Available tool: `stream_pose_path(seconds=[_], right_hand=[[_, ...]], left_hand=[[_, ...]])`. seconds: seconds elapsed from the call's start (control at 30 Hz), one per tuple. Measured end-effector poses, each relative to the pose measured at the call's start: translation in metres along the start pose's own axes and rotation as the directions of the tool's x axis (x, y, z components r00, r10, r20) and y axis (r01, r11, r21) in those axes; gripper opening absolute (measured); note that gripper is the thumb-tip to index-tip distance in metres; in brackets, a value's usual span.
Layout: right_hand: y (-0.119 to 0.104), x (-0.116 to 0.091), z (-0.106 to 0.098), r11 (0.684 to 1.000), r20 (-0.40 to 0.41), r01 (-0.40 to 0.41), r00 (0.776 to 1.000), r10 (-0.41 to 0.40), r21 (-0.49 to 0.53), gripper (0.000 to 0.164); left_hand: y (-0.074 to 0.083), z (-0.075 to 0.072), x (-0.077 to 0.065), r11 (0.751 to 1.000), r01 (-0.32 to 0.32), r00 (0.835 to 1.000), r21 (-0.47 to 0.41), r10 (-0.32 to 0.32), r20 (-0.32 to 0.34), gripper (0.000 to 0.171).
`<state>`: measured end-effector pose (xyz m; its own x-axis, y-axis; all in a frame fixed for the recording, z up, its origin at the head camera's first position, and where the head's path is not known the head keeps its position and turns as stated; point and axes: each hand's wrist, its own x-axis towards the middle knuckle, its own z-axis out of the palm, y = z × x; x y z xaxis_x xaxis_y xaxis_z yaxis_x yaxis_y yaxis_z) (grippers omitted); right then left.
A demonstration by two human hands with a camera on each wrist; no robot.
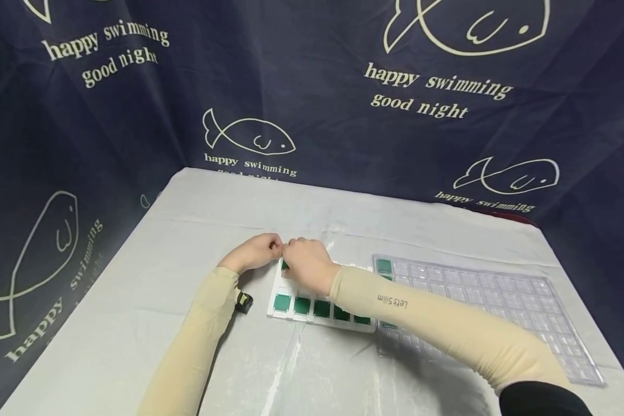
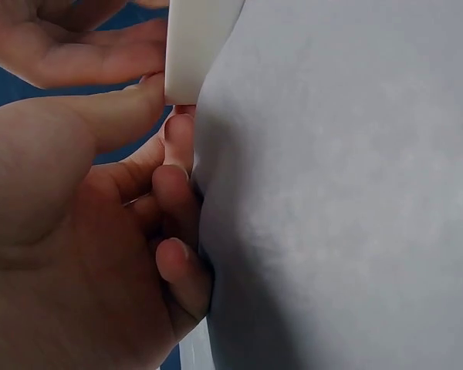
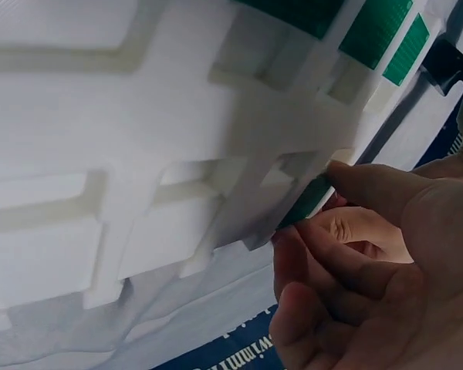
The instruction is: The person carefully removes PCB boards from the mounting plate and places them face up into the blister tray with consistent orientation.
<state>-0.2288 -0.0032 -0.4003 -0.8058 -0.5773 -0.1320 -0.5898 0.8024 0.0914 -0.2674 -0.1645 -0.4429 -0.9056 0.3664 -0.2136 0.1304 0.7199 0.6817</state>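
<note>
In the head view my right hand [image 1: 308, 264] is over the far left corner of a white tray [image 1: 290, 284]. Its thumb and fingers pinch a small green square board [image 3: 305, 202] at a corner slot, as the right wrist view shows. Across from it, my left hand [image 1: 257, 252] has its thumb and index finger on the tray's corner. The left wrist view shows the tray's white edge [image 2: 191, 65] between both hands, with the other left fingers curled against the tabletop. A row of green squares [image 1: 301, 305] fills the tray's near side.
Right of the white tray lies a clear compartmented plastic tray [image 1: 468, 283], partly under my right forearm; a few green squares [image 1: 383, 266] sit in its left column. A small black object with a yellow mark [image 1: 244, 302] is by my left wrist. Dark blue fabric [image 1: 333, 144] hangs behind the table.
</note>
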Motion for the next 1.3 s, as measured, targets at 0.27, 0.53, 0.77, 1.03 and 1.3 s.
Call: stream_pose_path(seconds=[0.27, 0.53, 0.77, 1.03, 1.3], right_hand=[[0.004, -0.001, 0.004, 1.0, 0.013, 0.018, 1.0, -0.018, 0.005, 0.043], [0.013, -0.01, 0.006, 0.998, -0.121, 0.044, 0.992, -0.037, 0.055, 0.019], [0.017, -0.016, 0.003, 0.971, -0.175, 0.097, 0.983, -0.059, 0.217, 0.015], [0.022, -0.027, 0.001, 0.955, -0.133, 0.124, 0.987, -0.091, 0.268, 0.022], [0.038, -0.047, -0.008, 0.941, -0.121, 0.154, 0.985, -0.123, 0.3, 0.025]], left_hand=[[-0.001, 0.004, -0.001, 1.0, 0.012, 1.0, -0.009, -0.012, 0.005, 0.015], [-0.003, 0.005, -0.002, 0.999, 0.011, 1.0, -0.032, -0.01, 0.002, 0.018], [-0.002, 0.003, -0.002, 1.0, 0.008, 1.0, -0.026, -0.008, 0.001, 0.018], [0.001, 0.001, -0.002, 1.0, 0.004, 1.0, -0.008, -0.004, 0.012, 0.02], [0.001, 0.0, -0.002, 1.0, 0.006, 1.0, -0.02, -0.006, 0.022, 0.024]])
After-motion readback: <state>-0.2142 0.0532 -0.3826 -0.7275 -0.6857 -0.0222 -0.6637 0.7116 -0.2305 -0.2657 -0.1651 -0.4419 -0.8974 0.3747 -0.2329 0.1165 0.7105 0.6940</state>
